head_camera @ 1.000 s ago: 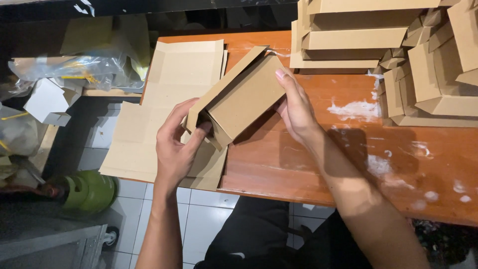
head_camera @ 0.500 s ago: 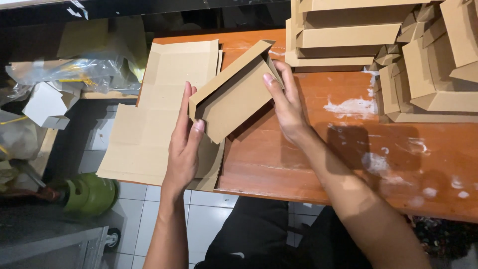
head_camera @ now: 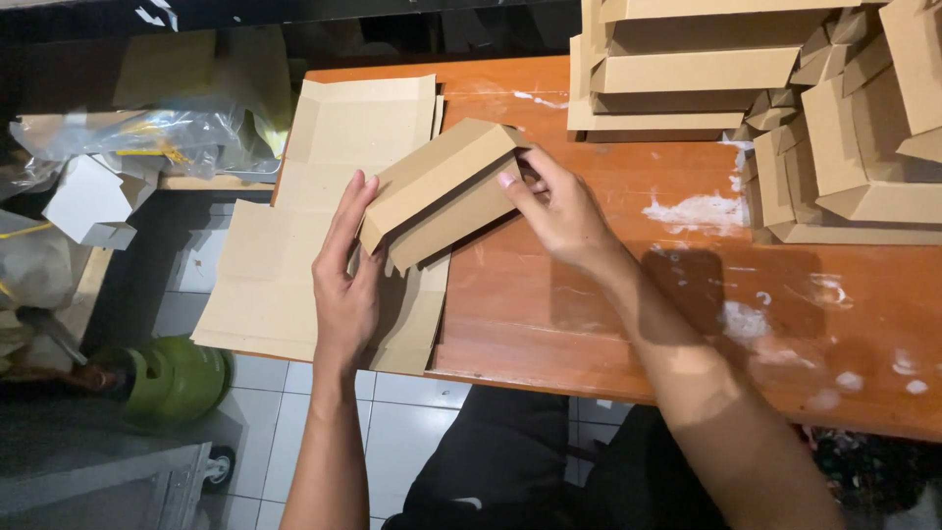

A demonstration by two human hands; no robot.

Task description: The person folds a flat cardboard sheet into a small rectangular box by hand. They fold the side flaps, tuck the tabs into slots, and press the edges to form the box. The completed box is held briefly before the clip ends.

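A brown cardboard box (head_camera: 440, 193), partly folded, tilts above the left end of the wooden table (head_camera: 589, 314). My left hand (head_camera: 345, 280) presses flat against the box's lower left end, fingers straight and pointing up. My right hand (head_camera: 559, 211) grips its right end, the thumb tucked onto a flap. Under the box lies a stack of flat, unfolded cardboard blanks (head_camera: 294, 255) that overhangs the table's left edge.
Several folded cardboard boxes (head_camera: 746, 79) are piled at the table's far right. White paint marks (head_camera: 697, 211) spot the wood. Left of the table are a clear plastic bag (head_camera: 147, 137), white boxes (head_camera: 93, 206) and a green gas cylinder (head_camera: 172, 378) on the tiled floor.
The box has turned flatter and closed further. My left hand went from cupping its end to pressing it with straight fingers; my right hand slid onto the right flap.
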